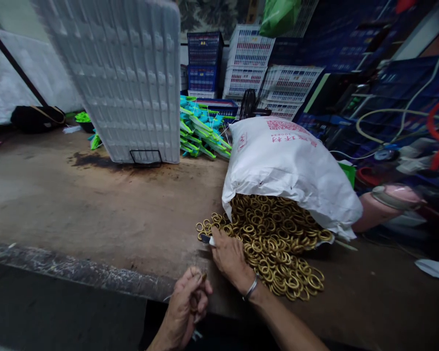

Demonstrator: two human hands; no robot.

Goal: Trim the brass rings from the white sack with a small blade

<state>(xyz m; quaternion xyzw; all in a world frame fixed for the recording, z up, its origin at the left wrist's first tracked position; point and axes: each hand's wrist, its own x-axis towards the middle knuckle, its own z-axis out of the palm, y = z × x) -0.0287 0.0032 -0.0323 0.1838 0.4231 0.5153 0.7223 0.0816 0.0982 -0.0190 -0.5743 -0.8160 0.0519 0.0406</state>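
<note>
My left hand (190, 302) is low in the middle of the head view, fingers curled in a pinch. A brass-coloured bit, apparently a ring (204, 276), shows at its fingertips, and thin white strands hang below. My right hand (229, 256), palm down, rests at the left edge of a heap of brass rings (278, 258). A small dark-tipped, white-banded piece (205, 238) juts from its thumb side; its kind is unclear, and the fingers partly hide how it is held. The rings spill from the mouth of a white woven sack (278, 161) lying on the table.
A translucent ribbed plastic panel (131, 87) stands in a black wire holder (146, 157) on the wooden table (76, 204). Behind lie green and blue plastic pieces (201, 129) and stacked crates (249, 58). A pink bottle (388, 202) lies right of the sack, near cables.
</note>
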